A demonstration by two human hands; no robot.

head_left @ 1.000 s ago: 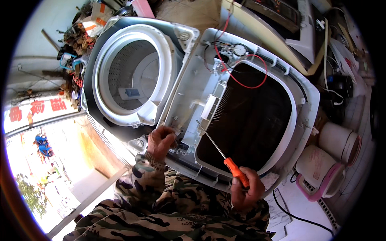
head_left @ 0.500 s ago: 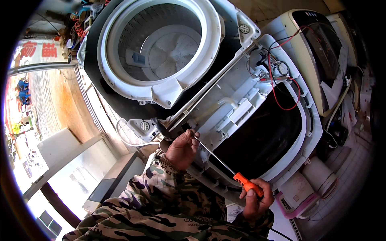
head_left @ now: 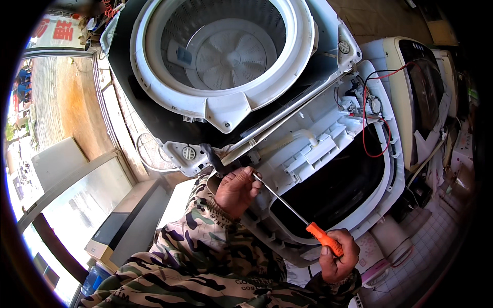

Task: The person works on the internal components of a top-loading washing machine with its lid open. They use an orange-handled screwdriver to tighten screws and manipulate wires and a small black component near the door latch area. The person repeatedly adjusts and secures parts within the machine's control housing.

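Observation:
My right hand (head_left: pixel 340 256) is closed round the orange handle of a long-shafted screwdriver (head_left: pixel 290 209). Its shaft slants up and left, so the tip ends right at the fingers of my left hand (head_left: pixel 237 194). Those fingers are pinched together; whatever lies between them is too small or hidden to name. Both hands are over the near edge of a washing machine's removed white top panel (head_left: pixel 377 215), which has a large dark opening. A thick black hose (head_left: pixel 211 157) lies just above my left hand. Beyond it stands the opened washing machine with its round tub (head_left: pixel 233 59).
Red and black wires (head_left: pixel 365 133) loop over the panel's right end. Another appliance, cream with a dark lid (head_left: pixel 418 87), stands at the right. A boxy grey appliance (head_left: pixel 128 220) is at lower left, near a glass door frame (head_left: pixel 67 192). A pale pink-patterned container (head_left: pixel 367 251) sits lower right.
The view has shifted, so the machine sits farther right in it. My right hand and the screwdriver are slightly farther right and lower; the tip stays at my left fingers.

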